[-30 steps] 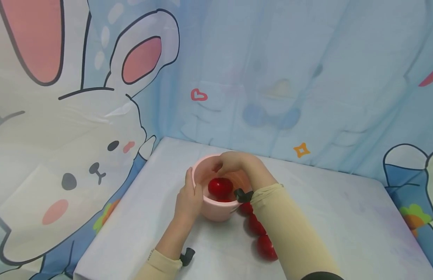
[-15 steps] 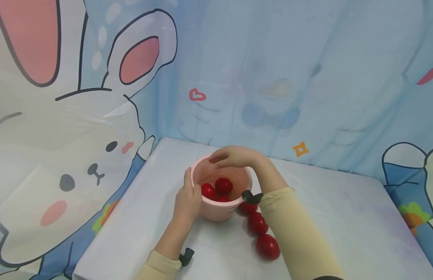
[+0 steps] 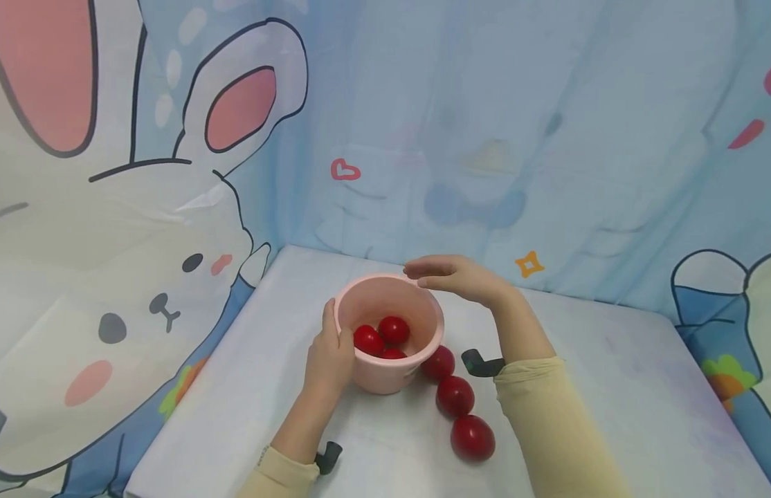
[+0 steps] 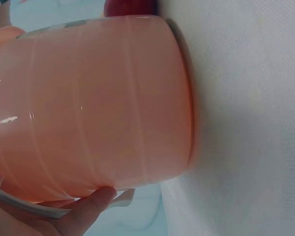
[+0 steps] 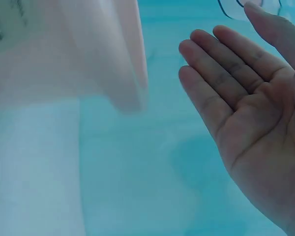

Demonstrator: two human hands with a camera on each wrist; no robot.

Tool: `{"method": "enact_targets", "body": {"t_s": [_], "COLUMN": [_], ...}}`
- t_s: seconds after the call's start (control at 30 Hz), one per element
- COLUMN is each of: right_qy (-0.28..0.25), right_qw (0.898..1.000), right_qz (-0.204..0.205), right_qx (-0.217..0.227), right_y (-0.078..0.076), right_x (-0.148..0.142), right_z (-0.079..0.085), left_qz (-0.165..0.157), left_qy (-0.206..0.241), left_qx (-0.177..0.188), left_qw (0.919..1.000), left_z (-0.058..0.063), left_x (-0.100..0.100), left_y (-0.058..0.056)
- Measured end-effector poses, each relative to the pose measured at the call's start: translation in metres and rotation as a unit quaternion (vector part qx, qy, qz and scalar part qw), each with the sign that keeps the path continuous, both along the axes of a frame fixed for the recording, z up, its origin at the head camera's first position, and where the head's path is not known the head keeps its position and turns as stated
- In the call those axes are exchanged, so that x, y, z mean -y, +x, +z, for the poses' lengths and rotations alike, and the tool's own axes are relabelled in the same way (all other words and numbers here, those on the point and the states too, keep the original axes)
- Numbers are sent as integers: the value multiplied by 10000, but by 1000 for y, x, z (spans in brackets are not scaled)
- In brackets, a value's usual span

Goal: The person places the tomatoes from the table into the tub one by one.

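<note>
A pink bucket (image 3: pixel 385 373) stands upright on the table, its side filling much of the left wrist view. My left hand (image 3: pixel 328 358) holds it at the left of the rim; a white handle (image 4: pixel 32 206) runs beside these fingers. Three glossy red balls, perhaps fruit, lie inside, among them one red ball (image 3: pixel 394 330) towards the back. My right hand (image 3: pixel 463 278) hovers just past the rim's back right, fingers straight and nothing held. In the right wrist view its palm (image 5: pixel 265 123) shows bare, apart from the bucket.
Right of the bucket, three more red balls form a slanting row: a far ball (image 3: pixel 439 364), a middle ball (image 3: pixel 455 397) and a near ball (image 3: pixel 473 438). The white-covered table (image 3: pixel 610 387) backs onto a printed blue curtain (image 3: pixel 547 83).
My right hand has risen out of the bucket and moved right, its fingers straightening. Inside, the red balls have rolled apart. My left hand keeps hold of the bucket.
</note>
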State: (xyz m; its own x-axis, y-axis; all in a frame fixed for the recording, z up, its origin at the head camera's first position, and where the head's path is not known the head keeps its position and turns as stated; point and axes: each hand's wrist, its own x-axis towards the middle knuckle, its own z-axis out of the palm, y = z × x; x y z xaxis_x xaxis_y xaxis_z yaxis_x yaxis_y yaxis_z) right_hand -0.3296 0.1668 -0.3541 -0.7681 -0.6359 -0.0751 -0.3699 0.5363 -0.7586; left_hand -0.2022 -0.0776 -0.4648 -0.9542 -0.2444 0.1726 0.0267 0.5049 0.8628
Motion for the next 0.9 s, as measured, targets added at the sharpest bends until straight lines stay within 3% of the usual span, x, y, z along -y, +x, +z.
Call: {"method": "enact_targets", "body": {"t_s": [0.47, 0.7, 0.9], "right_qy": [-498, -602, -441], "right_qw": [9974, 9940, 9939], "right_qz": [-516, -909, -984], "right_qx": [10, 112, 246], "right_y": [12, 18, 19], "right_x": [-52, -68, -72], "right_z": [-16, -34, -59], "left_qz": [-51, -67, -91], "left_qy": [16, -5, 8], "left_qx": [73, -13, -10], "left_qw": [10000, 10000, 10000], "left_z": [1, 1, 0], "left_x": [0, 1, 1], "left_y": [1, 0, 0]}}
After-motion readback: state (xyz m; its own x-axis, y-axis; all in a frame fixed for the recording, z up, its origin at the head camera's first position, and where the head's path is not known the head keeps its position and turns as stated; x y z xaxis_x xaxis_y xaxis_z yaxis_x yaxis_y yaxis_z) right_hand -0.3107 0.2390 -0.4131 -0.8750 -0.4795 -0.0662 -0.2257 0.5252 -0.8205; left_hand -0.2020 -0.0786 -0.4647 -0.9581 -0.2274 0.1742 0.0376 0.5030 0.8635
